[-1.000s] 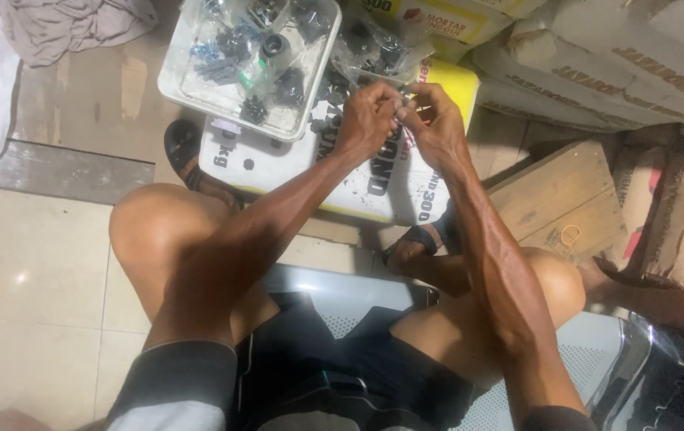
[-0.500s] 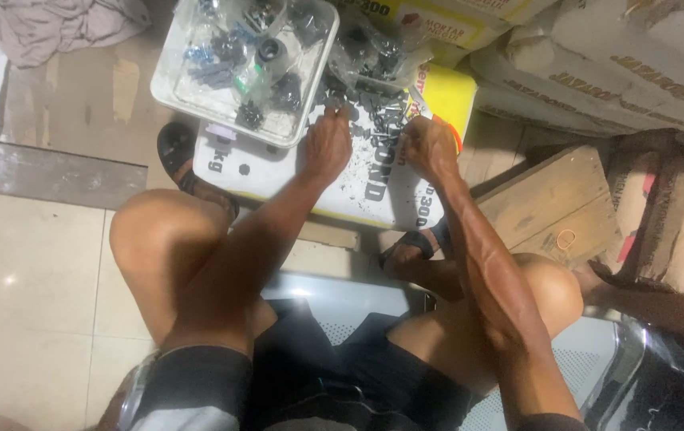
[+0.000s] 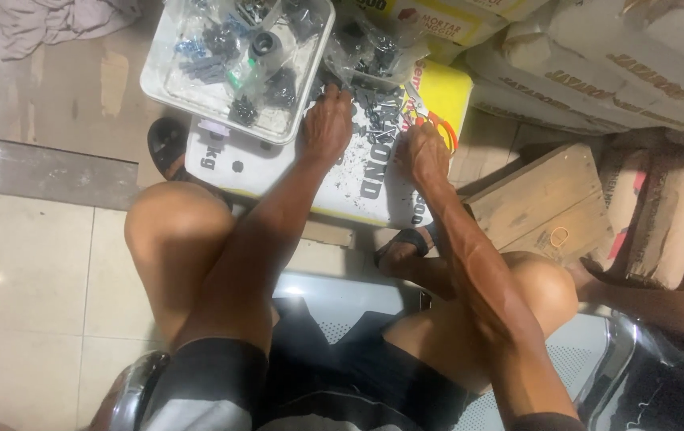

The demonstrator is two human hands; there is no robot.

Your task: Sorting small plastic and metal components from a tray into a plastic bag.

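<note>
Floor: pale glossy tiles (image 3: pixel 31 271) with a light glare | Seat: perforated metal bench (image 3: pixel 573 359) | Right: stacked paper sacks (image 3: pixel 597 72), wooden crate (image 3: pixel 541 199)

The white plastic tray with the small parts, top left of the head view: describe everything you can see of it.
The white plastic tray is a shallow rectangular container with rounded corners and a raised rim. It sits slightly skewed on a white printed sack, its top edge cut off by the frame. Inside lie clear plastic bags of small dark parts. The left hand rests just beside its right corner; contact cannot be told.
</note>
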